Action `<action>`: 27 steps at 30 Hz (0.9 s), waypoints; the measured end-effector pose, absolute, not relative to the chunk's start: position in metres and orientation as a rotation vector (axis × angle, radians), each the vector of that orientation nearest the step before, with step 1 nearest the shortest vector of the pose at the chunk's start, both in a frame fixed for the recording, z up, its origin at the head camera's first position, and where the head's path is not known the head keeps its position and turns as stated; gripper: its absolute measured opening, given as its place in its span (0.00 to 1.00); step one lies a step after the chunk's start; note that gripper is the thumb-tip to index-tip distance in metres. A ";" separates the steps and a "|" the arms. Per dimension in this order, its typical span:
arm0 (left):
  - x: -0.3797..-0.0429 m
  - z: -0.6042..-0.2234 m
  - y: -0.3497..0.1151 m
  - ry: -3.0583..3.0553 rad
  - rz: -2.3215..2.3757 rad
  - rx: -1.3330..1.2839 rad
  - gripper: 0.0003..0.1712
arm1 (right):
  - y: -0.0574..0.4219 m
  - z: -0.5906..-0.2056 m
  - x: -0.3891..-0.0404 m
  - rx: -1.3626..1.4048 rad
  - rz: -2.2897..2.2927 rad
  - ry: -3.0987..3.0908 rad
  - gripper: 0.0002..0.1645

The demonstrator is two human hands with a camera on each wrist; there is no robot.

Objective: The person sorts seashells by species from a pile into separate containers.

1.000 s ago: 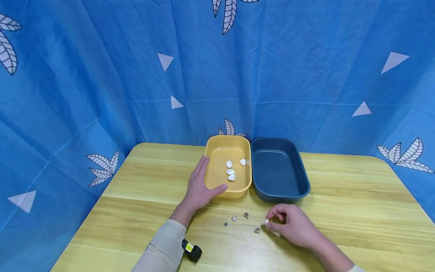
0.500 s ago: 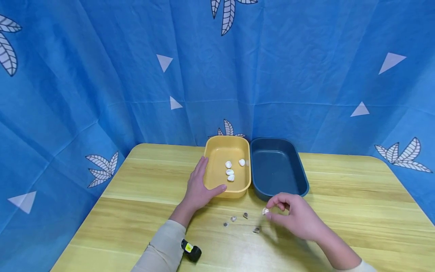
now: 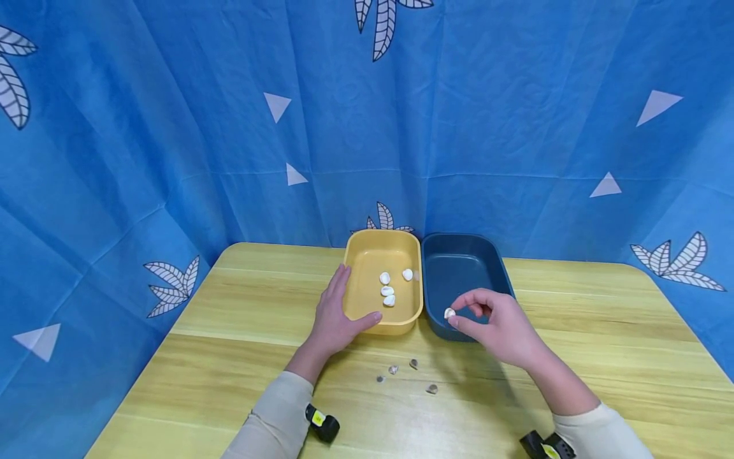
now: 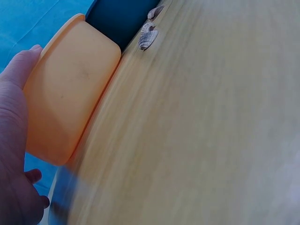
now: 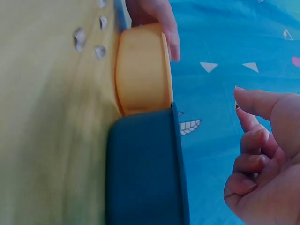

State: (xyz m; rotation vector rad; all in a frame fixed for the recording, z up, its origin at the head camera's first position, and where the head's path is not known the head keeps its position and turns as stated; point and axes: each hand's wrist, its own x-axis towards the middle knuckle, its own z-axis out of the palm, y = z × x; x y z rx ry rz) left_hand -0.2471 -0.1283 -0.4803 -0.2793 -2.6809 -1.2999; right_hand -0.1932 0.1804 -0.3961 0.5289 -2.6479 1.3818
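Observation:
Between thumb and index finger, my right hand (image 3: 507,328) pinches a small white seashell (image 3: 449,313) over the near end of the dark blue plastic bin (image 3: 453,271). In the right wrist view that shell is mostly hidden by the fingertips. My left hand (image 3: 334,319) rests spread at the near left corner of the yellow plastic bin (image 3: 364,255), fingers straight along its left side and thumb over the front rim. Several white shells (image 3: 387,291) lie inside the yellow bin. On the wooden table in front sit several greyish ribbed shells (image 3: 432,389), also in the left wrist view.
Both bins stand side by side near the back of the wooden table (image 3: 241,299). Behind it hangs a blue curtain (image 3: 487,127) with leaf and triangle prints. Black wrist cameras (image 3: 325,426) are strapped to the forearms.
My right hand has lifted the pinched shell off the table and carried it forward over the blue bin's near end. The left hand has stayed at the yellow bin.

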 end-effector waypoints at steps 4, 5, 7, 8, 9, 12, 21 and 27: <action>-0.247 -0.480 -0.129 -2.686 -1.308 -0.280 0.66 | 0.180 -0.390 -0.209 0.486 1.352 -2.666 0.08; -0.247 -0.480 -0.129 -2.687 -1.309 -0.279 0.66 | 0.181 -0.388 -0.213 0.472 1.344 -2.667 0.09; -0.247 -0.480 -0.128 -2.689 -1.311 -0.277 0.66 | 0.181 -0.385 -0.220 0.439 1.327 -2.666 0.10; -0.247 -0.479 -0.128 -2.689 -1.310 -0.277 0.66 | 0.182 -0.383 -0.224 0.426 1.320 -2.663 0.11; -0.247 -0.479 -0.128 -2.689 -1.311 -0.276 0.66 | 0.182 -0.381 -0.227 0.416 1.314 -2.658 0.11; -0.246 -0.478 -0.128 -2.694 -1.306 -0.271 0.66 | 0.183 -0.376 -0.238 0.395 1.297 -2.644 0.12; -0.246 -0.476 -0.127 -2.693 -1.314 -0.263 0.64 | 0.179 -0.387 -0.271 0.318 1.301 -2.644 0.13; -0.247 -0.477 -0.128 -2.697 -1.304 -0.268 0.65 | 0.176 -0.401 -0.290 0.225 1.332 -2.685 0.13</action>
